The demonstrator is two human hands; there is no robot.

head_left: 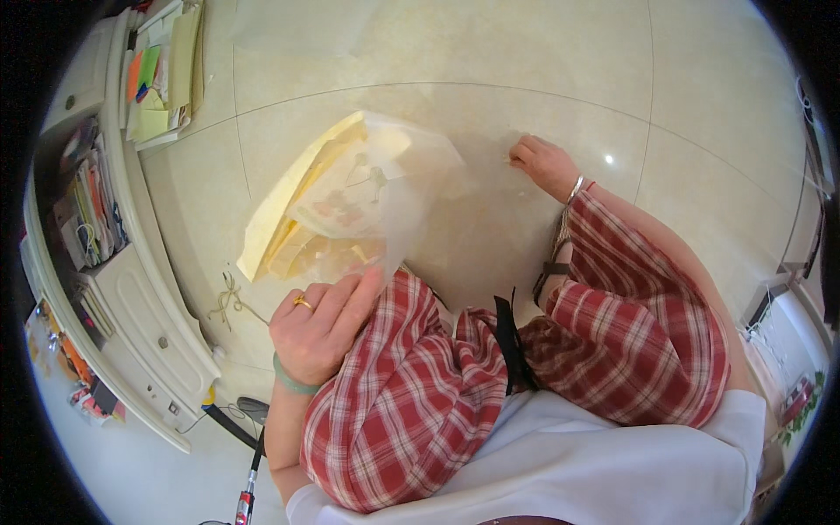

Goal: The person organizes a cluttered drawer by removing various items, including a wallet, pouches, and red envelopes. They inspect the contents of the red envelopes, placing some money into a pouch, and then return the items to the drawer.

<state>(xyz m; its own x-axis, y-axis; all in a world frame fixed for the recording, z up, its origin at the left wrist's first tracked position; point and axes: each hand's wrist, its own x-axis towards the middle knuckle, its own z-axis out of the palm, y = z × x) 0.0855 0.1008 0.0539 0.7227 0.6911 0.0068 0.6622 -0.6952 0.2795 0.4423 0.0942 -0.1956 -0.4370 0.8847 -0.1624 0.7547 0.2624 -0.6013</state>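
Left hand (pixel 319 322) grips clear bag (pixel 426 166) of yellow papers (pixel 290 198)

A person in red plaid trousers (pixel 411 394) and a white top (pixel 569 459) sits or crouches low over a cream tiled floor (pixel 560 61), knees apart. The left hand, wearing a gold ring (pixel 303 301) and a green bangle (pixel 293 378), has its grip closed on the near edge of the clear bag, beside the left knee. The bag spreads ahead of the person, left of centre, its yellow papers fanned toward the cabinet side; whether its underside touches the floor cannot be told.

The right hand (pixel 544 166) reaches forward past the right knee, well apart from the left, with a silver bracelet (pixel 575 188) and a red cord at the wrist. Its fingers are bent, but whether the grip is closed on anything cannot be made out.

A dark-strapped sandal (pixel 553 269) shows between the legs, and a black strap (pixel 507 341) hangs at the waist. A tangled string (pixel 229 303) lies on the floor near the left hand. Along the left stands a white cabinet (pixel 144 302), its open shelf packed with upright papers (pixel 93 206). Beyond it, at upper left, sits a paper stack (pixel 179 74) with orange and green pieces on top.
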